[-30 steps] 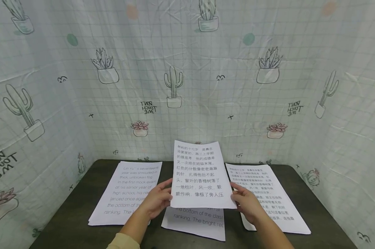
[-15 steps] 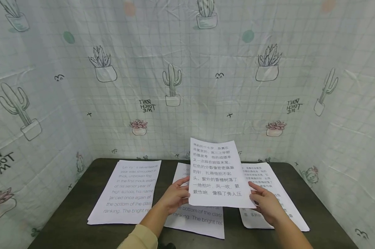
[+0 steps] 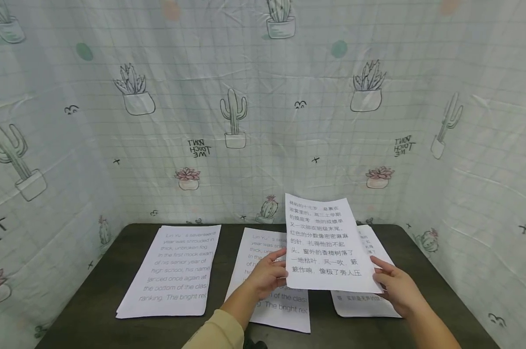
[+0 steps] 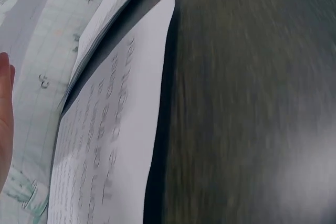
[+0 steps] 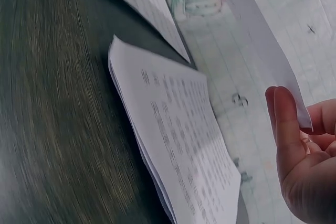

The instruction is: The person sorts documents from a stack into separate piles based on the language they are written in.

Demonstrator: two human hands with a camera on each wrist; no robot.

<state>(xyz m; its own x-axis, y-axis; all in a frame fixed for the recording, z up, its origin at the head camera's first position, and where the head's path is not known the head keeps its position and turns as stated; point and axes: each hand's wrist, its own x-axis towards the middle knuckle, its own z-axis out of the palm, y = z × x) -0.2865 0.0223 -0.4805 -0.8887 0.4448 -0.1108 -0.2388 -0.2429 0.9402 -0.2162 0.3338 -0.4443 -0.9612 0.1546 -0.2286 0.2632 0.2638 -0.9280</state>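
A white sheet of paper printed with Chinese text is held up, tilted toward the head camera. My left hand pinches its lower left edge, and my right hand pinches the lower right corner. In the right wrist view, thumb and fingers grip the sheet's corner from both sides. Below and behind it on the table lies the right paper stack, Chinese-printed and partly hidden by the sheet. The middle paper stack, printed in English, lies under my left hand and is partly covered by it.
Another English-printed paper stack lies on the left of the dark table. A cactus-patterned curtain encloses the table at the back and sides. A small dark object shows at the bottom edge beside the left sleeve.
Both hands have carried the sheet rightward, from above the middle stack to above the right stack. The middle stack is more exposed, the right one more covered. The head view has shifted slightly.
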